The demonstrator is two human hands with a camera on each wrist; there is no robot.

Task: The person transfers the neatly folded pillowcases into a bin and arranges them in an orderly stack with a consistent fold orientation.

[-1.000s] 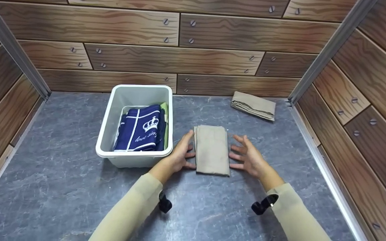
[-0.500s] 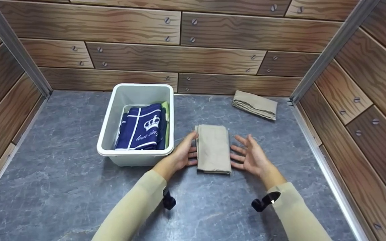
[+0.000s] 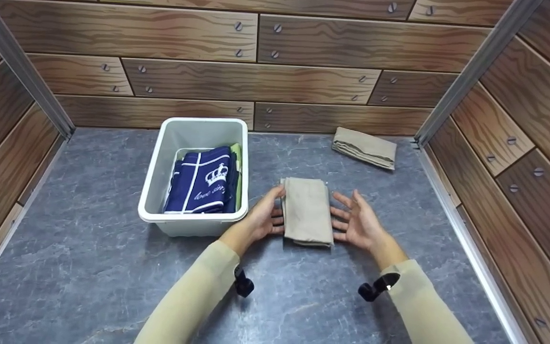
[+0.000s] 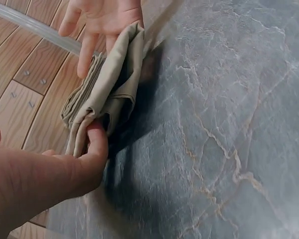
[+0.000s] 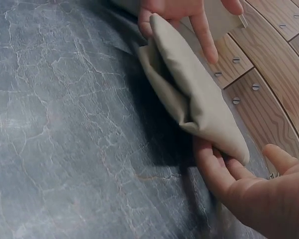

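A folded beige cloth (image 3: pixel 306 210) is held just above the grey stone-patterned table (image 3: pixel 89 248), between my two hands. My left hand (image 3: pixel 260 220) pinches its left edge, thumb on top and fingers underneath. My right hand (image 3: pixel 358 222) has straight fingers slid under the right edge, thumb spread apart. In the left wrist view the cloth (image 4: pixel 109 79) casts a shadow on the table below it. The right wrist view shows the cloth (image 5: pixel 199 99) resting on my right fingers (image 5: pixel 214 169).
A white plastic bin (image 3: pixel 194 217) stands just left of my hands, holding a folded navy cloth with a crown print (image 3: pixel 203 181). Another folded beige cloth (image 3: pixel 364 148) lies at the back right. Wood-patterned walls enclose the table on three sides.
Both hands closed in on the cloth's sides. The cloth has come slightly up off the table and shifted a little away from me.
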